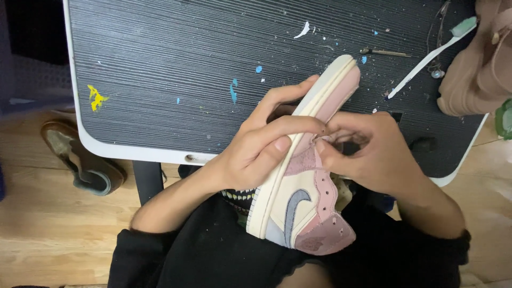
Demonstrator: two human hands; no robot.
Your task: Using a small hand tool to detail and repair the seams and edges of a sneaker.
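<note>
The left hand (261,146) grips a pink and cream sneaker (304,176) from the sole side, fingers curled over the cream sole edge and the thumb pressed against the side of the midsole. The shoe lies tilted on its side, toe pointing up over the desk, heel down over the lap, held between both hands above the near edge of the desk. A grey curved mark shows on its cream side panel; the heel and collar are dusty pink.

The right hand (373,152) sits at the lace area of the upper, fingers bunched and nearly closed, thumb and forefinger pinching something small at the eyelets; what exactly is pinched cannot be told.

The desk (176,69) has a dark ribbed top with a white rim, flecked with blue, white and yellow paint spots. A white toothbrush (432,53) with a pale green head lies at the far right of the desk, near a thin stick-like tool (386,52). A tan shoe (477,64) rests at the right edge, partly out of frame. On the wooden floor (42,224) to the left lies a worn brown slipper (80,157). The person wears black sleeves (160,250)
</note>
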